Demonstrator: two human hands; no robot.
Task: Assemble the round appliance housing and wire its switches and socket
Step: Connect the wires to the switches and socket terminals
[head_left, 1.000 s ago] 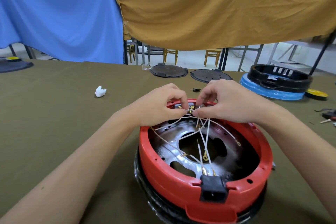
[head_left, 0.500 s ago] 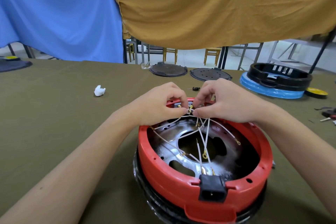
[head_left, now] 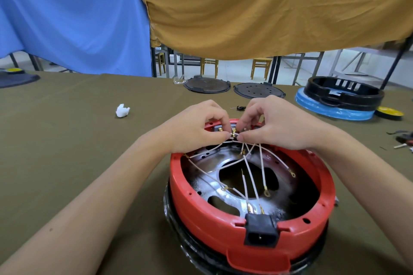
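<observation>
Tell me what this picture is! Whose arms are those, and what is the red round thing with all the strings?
The camera sits on a person's head, so you see their own arms. The red ring is the shell of a kitchen appliance, on a green table. The strings are white wires. The left hand and right hand pinch a small brass connector at the far rim. The black socket is for a power cord. Spare black lids lie behind.

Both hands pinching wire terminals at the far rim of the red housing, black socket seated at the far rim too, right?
Not quite. The head view shows the black socket at the near rim of the red housing. The left hand and right hand do pinch wire terminals at the far rim.
</observation>
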